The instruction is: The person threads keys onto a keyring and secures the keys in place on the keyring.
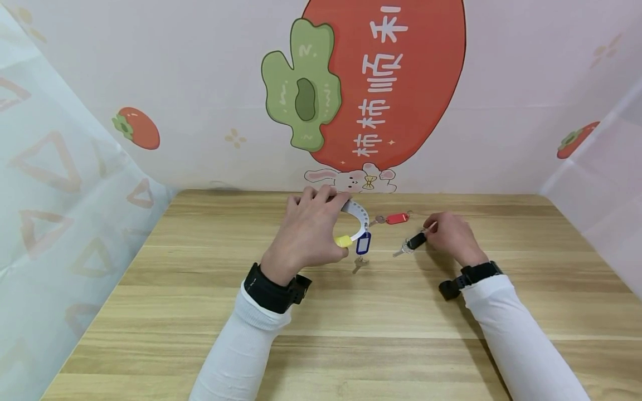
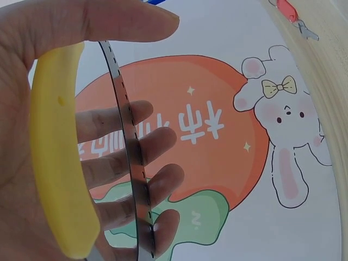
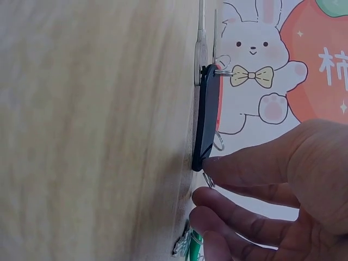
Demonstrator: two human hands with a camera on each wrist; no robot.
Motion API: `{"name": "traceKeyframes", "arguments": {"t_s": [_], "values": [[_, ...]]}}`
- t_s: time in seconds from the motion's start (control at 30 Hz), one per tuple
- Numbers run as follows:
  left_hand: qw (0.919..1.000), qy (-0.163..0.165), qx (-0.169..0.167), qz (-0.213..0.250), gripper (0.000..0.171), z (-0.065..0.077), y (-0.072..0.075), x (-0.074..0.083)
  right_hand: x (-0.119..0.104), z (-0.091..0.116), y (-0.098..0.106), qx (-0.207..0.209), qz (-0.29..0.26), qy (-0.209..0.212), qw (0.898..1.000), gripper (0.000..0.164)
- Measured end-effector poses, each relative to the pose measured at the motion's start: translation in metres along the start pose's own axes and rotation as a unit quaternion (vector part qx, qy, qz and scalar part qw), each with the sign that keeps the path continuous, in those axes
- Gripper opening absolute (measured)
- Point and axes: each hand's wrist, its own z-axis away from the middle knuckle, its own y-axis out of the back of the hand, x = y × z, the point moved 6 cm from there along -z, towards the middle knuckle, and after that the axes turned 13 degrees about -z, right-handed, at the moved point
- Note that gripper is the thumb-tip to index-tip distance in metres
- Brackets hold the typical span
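Holds the hoop [image 1: 359,210] in the left hand [image 1: 312,229], with thumb and fingers curled partway round, yellow grip [image 1: 343,241] toward the palm; likely so to steady it with the far side exposed, bearing the blue tag [image 1: 363,243] and its key [image 1: 359,263]. Pinches the black tag [image 1: 417,240] near one end between right hand [image 1: 450,238] thumb and fingertips, perhaps to leave the key end pointing clear, toward the hoop. Cannot tell whether lifted off the table [image 1: 351,323]. Behind, between hoop and right hand, lying with a key: red tag [image 1: 398,218]. In the right wrist view, partly behind fingers: green tag [image 3: 195,246]. Shows no container.
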Motion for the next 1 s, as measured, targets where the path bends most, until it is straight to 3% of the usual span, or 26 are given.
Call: {"name": "traceKeyframes", "arguments": {"t_s": [1.0], "values": [[1.0000,0.001,-0.007,-0.005,0.087,0.0002,-0.0004,-0.0001,-0.0032,0.0014,0.0000,0.012,0.002,0.016,1.000,0.013]]}}
